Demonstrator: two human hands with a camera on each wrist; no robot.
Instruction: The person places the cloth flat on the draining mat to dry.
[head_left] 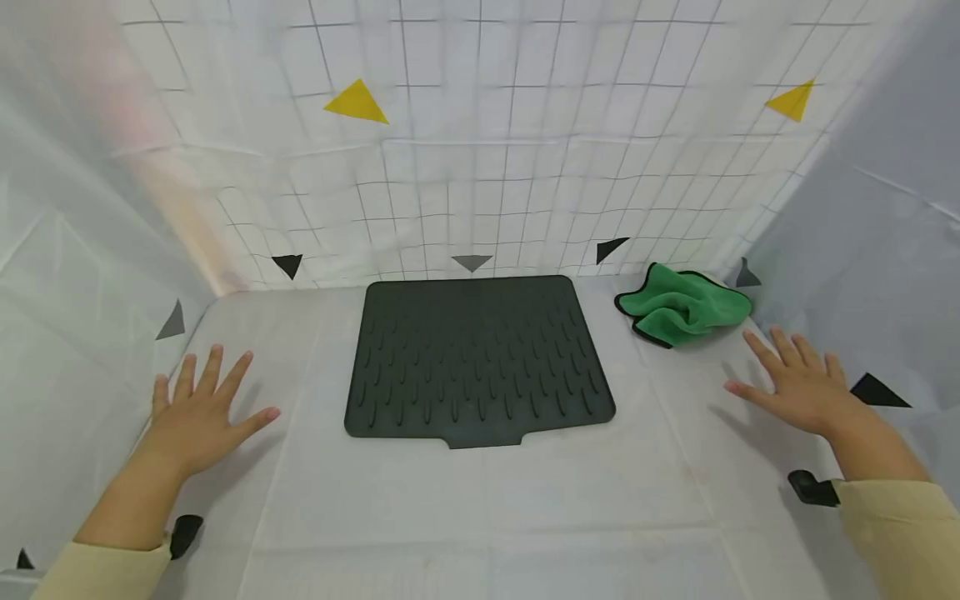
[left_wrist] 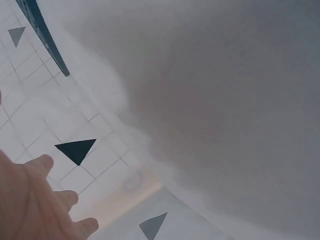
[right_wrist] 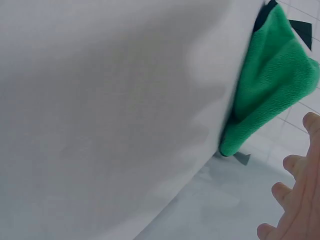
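A dark grey ridged mat [head_left: 480, 358] with a small tab on its near side lies flat in the middle of the white table. To its right, at the back corner, sits a crumpled green cloth [head_left: 686, 307] with black edging. My left hand [head_left: 197, 421] is spread over the table left of the mat, holding nothing. On the other side my right hand [head_left: 806, 383] hovers with fingers spread, its fingertips near the green cloth. In the right wrist view the cloth [right_wrist: 275, 75] stands beyond the fingers [right_wrist: 295, 165], apart from them.
A white sheet with a grid [head_left: 480, 167] hangs behind the table, bearing yellow and black triangles. Plain whitish sheets close in the left [head_left: 67, 275] and right [head_left: 862, 250] sides, close to the hands. Small black devices sit at both wrists.
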